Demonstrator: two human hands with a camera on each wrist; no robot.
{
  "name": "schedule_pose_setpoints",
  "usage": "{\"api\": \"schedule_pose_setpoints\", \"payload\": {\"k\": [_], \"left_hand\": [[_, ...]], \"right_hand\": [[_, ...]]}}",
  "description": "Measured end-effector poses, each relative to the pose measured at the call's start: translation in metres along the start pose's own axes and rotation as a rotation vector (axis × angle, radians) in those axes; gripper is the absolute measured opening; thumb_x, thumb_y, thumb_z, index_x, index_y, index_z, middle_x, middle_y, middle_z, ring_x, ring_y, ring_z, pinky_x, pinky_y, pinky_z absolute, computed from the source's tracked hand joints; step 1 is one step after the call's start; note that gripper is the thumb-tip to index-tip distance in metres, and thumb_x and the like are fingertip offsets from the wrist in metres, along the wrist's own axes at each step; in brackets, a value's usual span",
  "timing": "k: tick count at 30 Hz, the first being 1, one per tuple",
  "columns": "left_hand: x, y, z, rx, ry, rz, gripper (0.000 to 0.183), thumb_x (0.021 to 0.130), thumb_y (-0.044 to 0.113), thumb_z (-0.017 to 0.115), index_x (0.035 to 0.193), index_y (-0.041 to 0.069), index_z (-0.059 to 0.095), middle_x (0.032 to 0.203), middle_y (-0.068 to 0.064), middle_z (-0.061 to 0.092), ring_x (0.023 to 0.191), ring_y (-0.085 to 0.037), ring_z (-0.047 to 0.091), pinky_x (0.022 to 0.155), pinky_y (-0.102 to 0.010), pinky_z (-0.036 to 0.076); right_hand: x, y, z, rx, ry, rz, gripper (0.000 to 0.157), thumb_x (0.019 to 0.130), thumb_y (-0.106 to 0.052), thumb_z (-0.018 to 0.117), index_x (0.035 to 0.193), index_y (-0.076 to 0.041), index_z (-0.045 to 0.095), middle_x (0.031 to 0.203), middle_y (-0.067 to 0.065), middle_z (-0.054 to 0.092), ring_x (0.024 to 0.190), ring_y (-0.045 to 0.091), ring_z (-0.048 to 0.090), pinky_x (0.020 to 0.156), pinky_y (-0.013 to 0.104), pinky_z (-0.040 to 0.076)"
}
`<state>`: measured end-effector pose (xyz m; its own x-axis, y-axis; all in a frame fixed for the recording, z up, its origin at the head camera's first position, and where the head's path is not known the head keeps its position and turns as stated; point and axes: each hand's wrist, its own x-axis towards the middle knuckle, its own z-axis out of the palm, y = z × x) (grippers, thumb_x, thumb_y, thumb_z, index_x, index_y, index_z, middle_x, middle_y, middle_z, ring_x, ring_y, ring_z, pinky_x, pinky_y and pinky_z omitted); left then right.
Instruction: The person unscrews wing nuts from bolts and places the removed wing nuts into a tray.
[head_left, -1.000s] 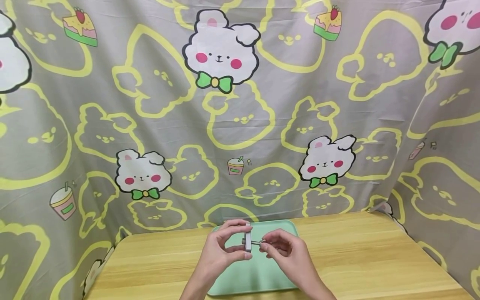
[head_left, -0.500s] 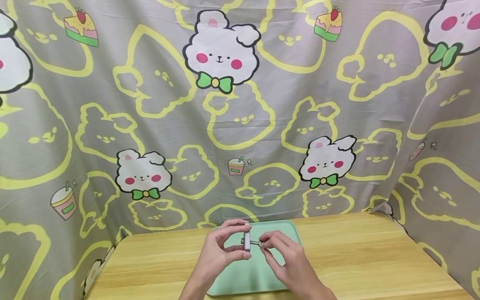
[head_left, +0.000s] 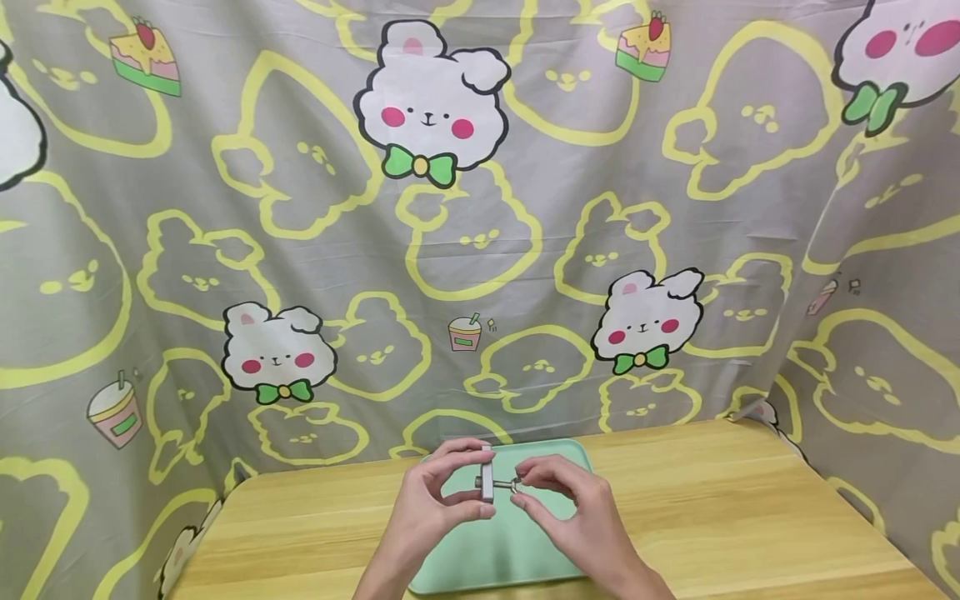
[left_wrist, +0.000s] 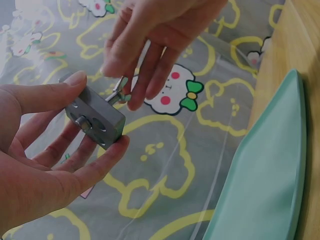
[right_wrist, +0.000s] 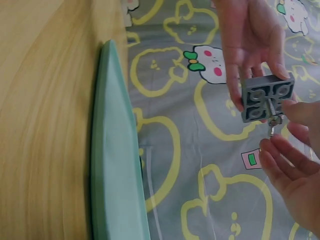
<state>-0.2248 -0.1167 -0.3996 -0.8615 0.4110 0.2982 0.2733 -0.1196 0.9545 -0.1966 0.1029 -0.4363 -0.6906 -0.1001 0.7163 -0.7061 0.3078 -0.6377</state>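
My left hand [head_left: 431, 492] holds a grey square block [left_wrist: 95, 117] by its opposite edges, thumb on one and fingers on the other. The block has round holes, with a recessed face in the right wrist view. A metal bolt [head_left: 501, 484] runs through its middle, its head [left_wrist: 82, 121] on the left-hand side. On the bolt's free end sits a wing nut [right_wrist: 274, 121], apart from the block. My right hand [head_left: 581, 500] has thumb and fingertips at the wing nut, one on either side of its wings. Both hands are raised above the tray.
A mint-green tray [head_left: 487, 558] lies below my hands on the wood-grain table [head_left: 720, 500]. Behind and beside the table hangs a grey curtain [head_left: 525, 375] printed with white bunnies and yellow outlines.
My right fingers have shifted round the wing nut, and thumb and forefinger stand further apart than a second ago. The left hand keeps its hold on the block. The head view has turned slightly.
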Motion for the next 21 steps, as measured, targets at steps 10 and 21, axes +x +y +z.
{"api": "schedule_pose_setpoints", "payload": {"k": [10, 21], "left_hand": [[-0.0001, 0.0, 0.0034, 0.007, -0.003, -0.007, 0.055, 0.073, -0.004, 0.089, 0.125, 0.001, 0.071, 0.142, -0.016, 0.054, 0.124, -0.024, 0.059, 0.093, -0.044, 0.061], [0.0, -0.0012, 0.0031, 0.023, -0.024, 0.013, 0.054, 0.075, -0.002, 0.089, 0.126, -0.003, 0.07, 0.141, -0.018, 0.053, 0.123, -0.023, 0.06, 0.093, -0.043, 0.061]], "right_hand": [[0.0052, -0.0073, -0.0061, 0.266, -0.09, 0.518, 0.03, 0.095, -0.021, 0.077, 0.117, -0.001, 0.072, 0.105, 0.012, 0.074, 0.091, 0.02, 0.075, 0.081, 0.027, 0.063], [0.0034, -0.005, -0.0043, 0.276, -0.094, 0.464, 0.021, 0.094, -0.012, 0.077, 0.109, 0.001, 0.072, 0.096, 0.013, 0.074, 0.08, 0.021, 0.075, 0.074, 0.031, 0.065]]}}
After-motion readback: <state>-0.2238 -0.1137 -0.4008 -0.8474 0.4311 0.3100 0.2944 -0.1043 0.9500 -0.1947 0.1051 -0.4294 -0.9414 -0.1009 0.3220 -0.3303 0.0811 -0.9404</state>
